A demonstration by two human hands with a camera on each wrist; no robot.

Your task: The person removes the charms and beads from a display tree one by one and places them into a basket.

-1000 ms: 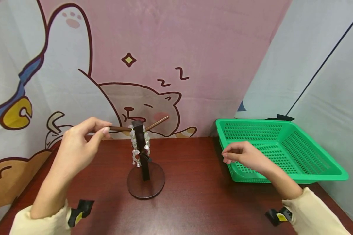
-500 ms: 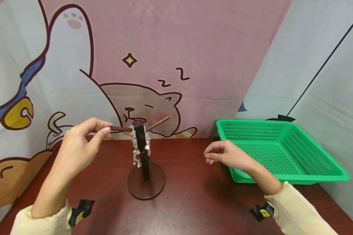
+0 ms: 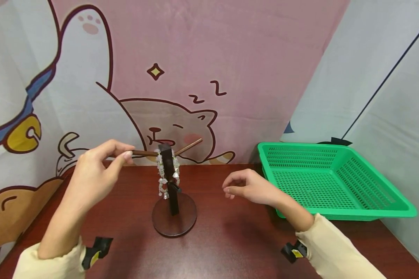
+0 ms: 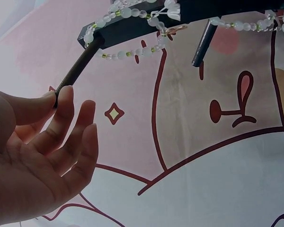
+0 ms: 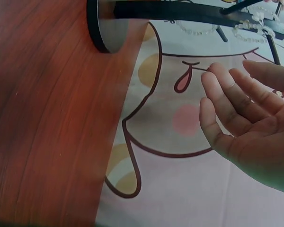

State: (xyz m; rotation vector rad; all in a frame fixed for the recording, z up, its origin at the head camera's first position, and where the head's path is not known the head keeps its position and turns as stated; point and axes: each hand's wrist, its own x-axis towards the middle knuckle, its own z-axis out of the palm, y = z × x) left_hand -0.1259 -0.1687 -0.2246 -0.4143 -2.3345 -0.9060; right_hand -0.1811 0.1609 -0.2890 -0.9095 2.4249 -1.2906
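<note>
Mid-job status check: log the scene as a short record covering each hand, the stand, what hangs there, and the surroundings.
Left hand: thumb and index finger pinch the outer end of a wooden peg
Right hand: holds nothing visible; fingers loosely bent, apart from the stand
Jewelry stand: upright, round base on the reddish-brown table
Beaded bracelets: hang on pegs either side of the post; exact count unclear
Green perforated basket: table's right side
Backdrop: cartoon-printed cloth
</note>
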